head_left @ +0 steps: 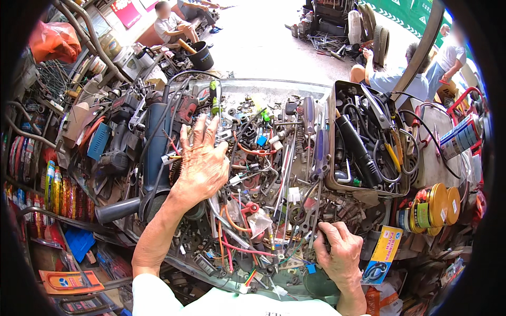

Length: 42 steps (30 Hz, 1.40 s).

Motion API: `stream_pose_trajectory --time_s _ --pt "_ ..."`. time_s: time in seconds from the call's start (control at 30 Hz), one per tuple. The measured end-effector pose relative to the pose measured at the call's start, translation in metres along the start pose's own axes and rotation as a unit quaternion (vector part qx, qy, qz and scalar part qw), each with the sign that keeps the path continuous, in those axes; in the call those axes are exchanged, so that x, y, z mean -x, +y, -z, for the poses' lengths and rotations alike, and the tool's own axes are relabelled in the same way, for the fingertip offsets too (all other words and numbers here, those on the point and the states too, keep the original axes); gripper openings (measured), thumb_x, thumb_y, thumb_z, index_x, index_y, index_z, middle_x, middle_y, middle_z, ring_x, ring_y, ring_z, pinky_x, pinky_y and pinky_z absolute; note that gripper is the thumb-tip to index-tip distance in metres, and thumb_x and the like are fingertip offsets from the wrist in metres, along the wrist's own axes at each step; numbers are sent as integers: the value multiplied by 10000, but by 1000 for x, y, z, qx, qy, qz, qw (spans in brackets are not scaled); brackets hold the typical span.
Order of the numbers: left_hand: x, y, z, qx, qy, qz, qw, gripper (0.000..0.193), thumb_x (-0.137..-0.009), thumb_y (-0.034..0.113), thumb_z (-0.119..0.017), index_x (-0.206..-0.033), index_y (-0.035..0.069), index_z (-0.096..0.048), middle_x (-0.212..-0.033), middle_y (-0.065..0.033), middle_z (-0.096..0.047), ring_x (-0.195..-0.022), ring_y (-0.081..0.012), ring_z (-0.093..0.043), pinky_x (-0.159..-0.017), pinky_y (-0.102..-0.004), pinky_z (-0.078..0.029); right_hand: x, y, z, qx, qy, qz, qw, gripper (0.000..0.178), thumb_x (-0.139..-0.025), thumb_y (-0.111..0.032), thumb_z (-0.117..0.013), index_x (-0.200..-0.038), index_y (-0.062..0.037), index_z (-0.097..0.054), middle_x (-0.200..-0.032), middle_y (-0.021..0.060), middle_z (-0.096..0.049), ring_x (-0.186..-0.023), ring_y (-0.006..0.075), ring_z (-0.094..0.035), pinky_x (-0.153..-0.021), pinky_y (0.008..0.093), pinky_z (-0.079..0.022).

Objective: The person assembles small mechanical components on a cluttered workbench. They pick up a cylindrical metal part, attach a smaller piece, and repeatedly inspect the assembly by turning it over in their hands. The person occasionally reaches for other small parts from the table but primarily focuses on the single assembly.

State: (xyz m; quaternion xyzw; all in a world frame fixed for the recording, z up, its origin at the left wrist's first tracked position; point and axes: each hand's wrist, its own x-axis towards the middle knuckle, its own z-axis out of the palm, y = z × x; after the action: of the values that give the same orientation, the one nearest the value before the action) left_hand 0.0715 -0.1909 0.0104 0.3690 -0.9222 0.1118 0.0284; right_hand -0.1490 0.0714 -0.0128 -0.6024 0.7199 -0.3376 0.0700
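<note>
My left hand (204,160) is spread flat over a wide tray (274,86) heaped with small metal and plastic parts. Its fingers point away from me, beside a green-and-black screwdriver handle (215,95) and a red-and-grey power tool (185,109). At the tray's near right side, my right hand (341,252) has its fingers curled in; whatever lies between thumb and fingers is hidden. Purple-handled screwdrivers (319,150) lie beyond that hand. Between the hands are coloured wires, a red ring-ended part (250,208) and a small clear plastic bag (258,222).
Right of the tray stands a metal box (331,131) full of cables and tools. A blue angle grinder (156,147) lies at the left. Gold-lidded tins (437,205) and a yellow-and-blue carton (383,253) are at the right. A black bucket (200,57) and several people are farther off.
</note>
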Motion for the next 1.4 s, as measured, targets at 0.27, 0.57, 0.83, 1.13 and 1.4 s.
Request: stream_pose_trajectory --time_s 0.27,0.57,0.83,1.13,1.4 --pt "-24 4 -16 104 47 88 990 210 -769 169 -693 -942 114 -798 -1378 -215 -554 -1425 -406 -376 -1190 -600 -187 3 2 -1 4 -1 -1 1000 273 -762 -55 -752 -1029 -33 -702 -830 92 -635 -608 257 -658 -531 351 -523" --pt "-25 5 -15 185 0 63 981 205 -782 154 -677 -939 90 -793 -1439 -187 -523 -1475 -423 -312 -1206 -590 -151 3 2 0 11 -5 10 1000 287 -768 -73 -751 -1046 -33 -693 -840 98 -626 -617 255 -661 -532 356 -520" --pt "-20 2 -14 241 50 30 969 119 -830 141 -691 -906 75 -753 -1470 -165 -512 -1489 -412 -291 -1209 -575 -137 1 -3 5 3 -5 -14 1000 227 -770 -27 -736 -994 -35 -706 -832 108 -667 -639 294 -674 -560 377 -531" --pt "-13 -16 9 383 104 115 911 166 -864 100 -707 -989 3 -760 -1394 -224 -585 -1369 -375 -477 -1156 -445 -346 4 0 1 26 -5 18 999 242 -799 -99 -740 -1029 -43 -688 -834 99 -611 -633 264 -668 -548 365 -524" --pt "-24 13 26 355 5 -33 934 281 -898 144 -699 -1147 14 -701 -1393 -246 -574 -1351 -400 -498 -1155 -480 -359 5 1 1 20 -8 10 1000 241 -802 -101 -733 -1031 -42 -689 -830 99 -609 -630 261 -667 -544 365 -520"
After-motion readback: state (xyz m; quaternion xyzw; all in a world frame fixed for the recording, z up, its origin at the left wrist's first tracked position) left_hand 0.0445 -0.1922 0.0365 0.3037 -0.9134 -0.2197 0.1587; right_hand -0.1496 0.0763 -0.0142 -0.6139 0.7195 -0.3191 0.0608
